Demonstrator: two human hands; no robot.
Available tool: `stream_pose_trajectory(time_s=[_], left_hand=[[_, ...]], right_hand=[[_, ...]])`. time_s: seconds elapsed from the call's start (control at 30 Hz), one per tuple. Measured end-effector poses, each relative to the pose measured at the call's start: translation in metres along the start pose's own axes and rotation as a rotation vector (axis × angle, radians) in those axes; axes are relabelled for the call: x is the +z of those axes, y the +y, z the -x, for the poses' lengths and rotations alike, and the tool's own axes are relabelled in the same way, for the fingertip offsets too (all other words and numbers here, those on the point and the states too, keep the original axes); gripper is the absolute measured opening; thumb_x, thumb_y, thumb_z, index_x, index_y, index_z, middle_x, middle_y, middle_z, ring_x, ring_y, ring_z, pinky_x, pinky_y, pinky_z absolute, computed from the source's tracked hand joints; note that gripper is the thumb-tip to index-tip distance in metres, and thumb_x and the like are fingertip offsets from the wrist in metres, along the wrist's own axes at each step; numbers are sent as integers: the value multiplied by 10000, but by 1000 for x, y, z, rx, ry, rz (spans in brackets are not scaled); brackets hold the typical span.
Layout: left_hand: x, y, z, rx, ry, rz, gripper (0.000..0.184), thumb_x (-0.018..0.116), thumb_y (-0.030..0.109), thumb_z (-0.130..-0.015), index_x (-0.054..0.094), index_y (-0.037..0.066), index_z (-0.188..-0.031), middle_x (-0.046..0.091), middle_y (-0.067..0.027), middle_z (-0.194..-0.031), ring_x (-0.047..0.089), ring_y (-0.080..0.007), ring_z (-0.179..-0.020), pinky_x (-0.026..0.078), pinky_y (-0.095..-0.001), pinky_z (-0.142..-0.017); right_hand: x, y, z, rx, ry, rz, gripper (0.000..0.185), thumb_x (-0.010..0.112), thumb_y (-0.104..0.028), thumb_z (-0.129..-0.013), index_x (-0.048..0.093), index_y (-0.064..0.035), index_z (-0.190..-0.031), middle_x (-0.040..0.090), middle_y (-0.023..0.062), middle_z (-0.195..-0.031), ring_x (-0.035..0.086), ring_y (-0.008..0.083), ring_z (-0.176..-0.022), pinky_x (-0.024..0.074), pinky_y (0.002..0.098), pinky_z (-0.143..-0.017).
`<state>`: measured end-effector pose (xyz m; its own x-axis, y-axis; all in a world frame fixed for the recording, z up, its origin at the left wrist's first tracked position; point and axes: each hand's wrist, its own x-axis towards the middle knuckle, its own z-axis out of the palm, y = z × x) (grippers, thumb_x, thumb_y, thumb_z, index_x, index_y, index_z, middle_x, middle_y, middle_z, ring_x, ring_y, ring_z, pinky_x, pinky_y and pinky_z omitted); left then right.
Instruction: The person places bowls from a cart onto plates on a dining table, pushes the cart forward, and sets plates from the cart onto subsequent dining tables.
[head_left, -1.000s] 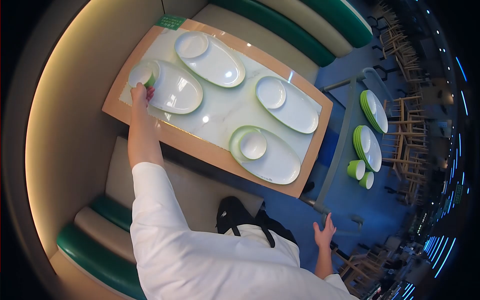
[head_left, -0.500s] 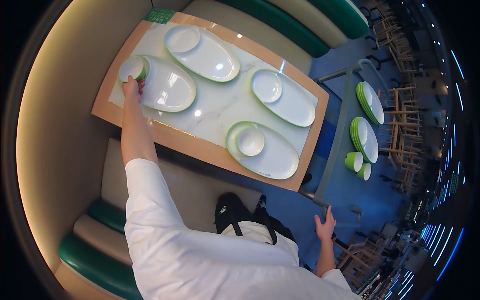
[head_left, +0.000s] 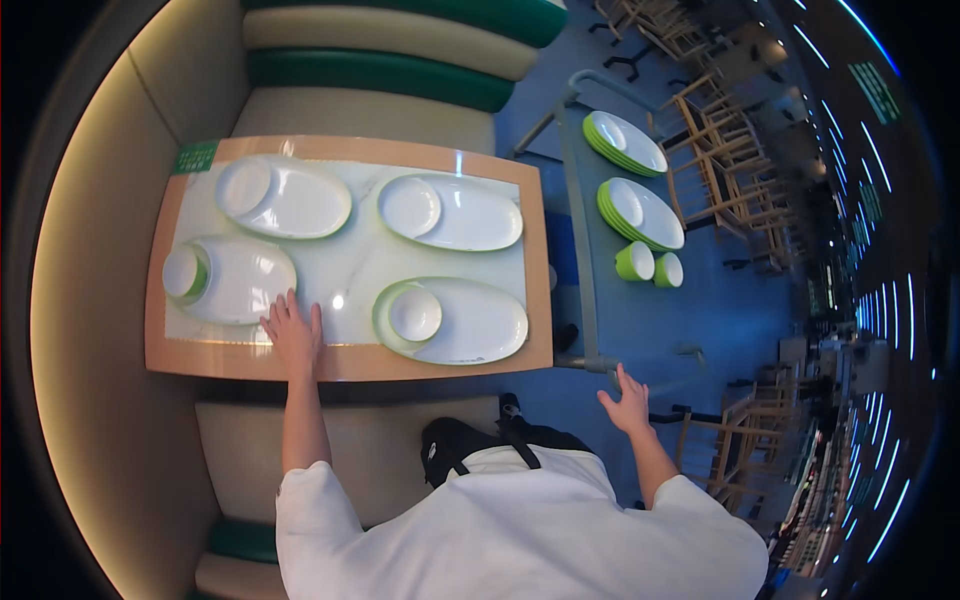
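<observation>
We log left hand (head_left: 293, 335) spread, empty, at the glossy white green-rimmed oval plate (head_left: 250, 272) on the wood-edged counter (head_left: 400, 151), contact unclear; round green-and-white cup (head_left: 182, 272) sits left, probably keeping plate middle free; right hand (head_left: 630, 402) open, empty, near grey cart (head_left: 583, 250).

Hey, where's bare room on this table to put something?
The table is bare in its middle, between the four plates, and just right of the left hand. It's crowded at the left, where two plates nearly touch.

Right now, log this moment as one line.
left hand: open, at plate edge | right hand: open, near cart | cups: two on plates, two on cart
</observation>
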<state>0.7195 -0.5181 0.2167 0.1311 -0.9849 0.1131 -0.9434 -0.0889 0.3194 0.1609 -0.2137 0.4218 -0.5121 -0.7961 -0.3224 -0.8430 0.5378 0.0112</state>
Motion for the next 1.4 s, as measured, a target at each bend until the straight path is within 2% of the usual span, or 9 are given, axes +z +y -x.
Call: stream_pose_trajectory(time_s=[0.2, 0.37, 0.53, 0.6, 0.7, 0.77, 1.1, 1.37, 1.4], left_hand=[[4, 12, 36, 28, -14, -51, 605, 548, 472, -989, 487, 119, -1476, 504, -161, -1477, 440, -331, -1388, 197, -585, -1208], [-2, 34, 47, -30, -273, -62, 723, 548, 521, -968, 391, 122, -1551, 419, -197, -1555, 362, -363, -1452, 142, -582, -1230], [-16, 84, 82, 11, -28, -50, 732, 539, 515, -984, 362, 103, -1562, 356, -253, -1579, 282, -416, -1486, 138, -589, -1230], [-17, 113, 110, -34, 26, 46, 675, 547, 438, -1002, 372, 78, -1545, 364, -252, -1570, 260, -427, -1493, 149, -586, -1229], [-9, 172, 169, -40, 123, 127, 543, 588, 317, -984, 496, 15, -1427, 518, -282, -1415, 445, -453, -1344, 348, -565, -1099], [3, 212, 210, -123, 117, 248, 475, 583, 287, -984, 553, -15, -1350, 563, -279, -1354, 502, -454, -1269, 401, -533, -1031], [-2, 331, 292, -269, -20, 488, 399, 605, 308, -987, 614, 53, -1292, 602, -198, -1331, 530, -382, -1269, 425, -462, -1076], [-38, 344, 274, -229, -46, 738, 457, 696, 268, -931, 604, 20, -1304, 671, -177, -1177, 633, -333, -1094, 494, -422, -983], [-52, 350, 264, -324, -141, 983, 503, 702, 304, -939, 576, 23, -1337, 683, -154, -1132, 658, -296, -1041, 520, -400, -935]], right_hand=[[4, 5, 3, -41, 109, 48, 815, 711, -422, -863, 407, -98, -1547, 572, 171, -1407, 514, 335, -1321, 293, 537, -1155], [-27, 9, -7, 3, 23, -117, 689, 697, -435, -875, 511, -134, -1466, 655, 163, -1291, 597, 332, -1216, 362, 488, -1114], [-44, 57, -78, 53, -128, -385, 586, 711, -425, -875, 578, -146, -1372, 712, 147, -1151, 675, 327, -1051, 515, 442, -932], [-40, 79, -119, -141, 193, -474, 629, 740, -389, -863, 548, -160, -1416, 721, 144, -1083, 686, 344, -1002, 545, 441, -835], [-46, 98, -188, -259, 374, -498, 698, 754, -358, -859, 489, -170, -1477, 732, 134, -1005, 693, 365, -944, 544, 452, -833], [-58, 104, -226, -206, 204, -491, 750, 742, -377, -867, 433, -183, -1522, 733, 124, -959, 697, 362, -938, 546, 457, -836], [-18, 119, -298, -243, 174, -408, 521, 696, -420, -921, 609, -101, -1324, 759, 149, -1008, 704, 374, -1008, 529, 475, -890], [-68, 53, -247, -331, 333, -396, 255, 662, -311, -969, 702, -91, -1090, 741, 179, -863, 729, 375, -830, 553, 466, -700], [-77, 29, -227, -453, 316, -436, 239, 681, -296, -958, 707, -89, -1074, 740, 176, -859, 732, 363, -816, 555, 452, -692]])
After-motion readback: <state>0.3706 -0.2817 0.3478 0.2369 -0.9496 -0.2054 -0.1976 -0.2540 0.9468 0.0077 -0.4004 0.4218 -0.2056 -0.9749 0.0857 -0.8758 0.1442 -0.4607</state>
